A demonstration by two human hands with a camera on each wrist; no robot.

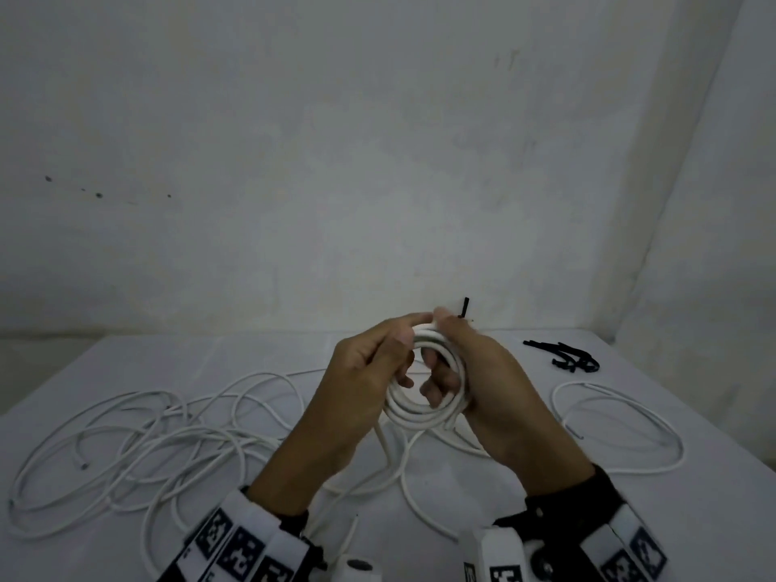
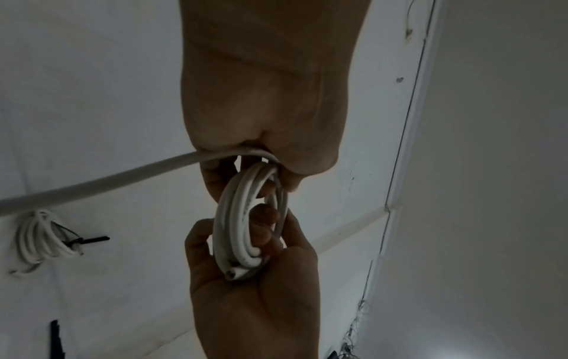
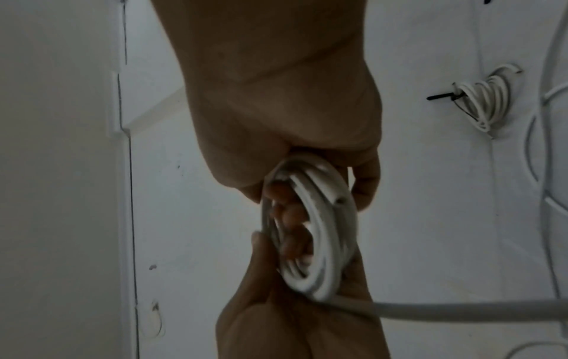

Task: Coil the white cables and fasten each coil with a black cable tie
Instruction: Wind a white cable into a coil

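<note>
- The white cable coil (image 1: pixel 424 396), several turns of cable wound into a small ring, is held in the air above the surface (image 1: pixel 630 510), at the centre of the head view, between both hands.
- The left hand (image 1: pixel 361 396) grips the coil's 9 o'clock side: its fingers curl through the ring and its thumb reaches over the top toward 12 o'clock.
- The right hand (image 1: pixel 487 380) grips the coil's 3 o'clock side, with fingertips (image 1: pixel 436 388) curled into the ring's opening and the thumb meeting the left thumb at the top.
- In the left wrist view the coil (image 2: pixel 245 218) shows a cut cable end (image 2: pixel 232 274) lying against the right palm.
- A free tail of the cable (image 1: pixel 384 447) drops from the coil at 6 o'clock toward the surface.
- Loose white cables (image 1: pixel 138 451) sprawl in tangled loops on the surface at 8 o'clock from the hands; another loose loop (image 1: pixel 621 426) lies at 4 o'clock.
- A small bunch of black cable ties (image 1: pixel 567 357) lies on the surface at 2 o'clock, well apart from the hands.
- A finished coil (image 3: pixel 485 99), bound with a black tie whose tail sticks out sideways, rests on the surface beyond the hands; only that black tail (image 1: pixel 465 307) shows in the head view, above the right thumb.
</note>
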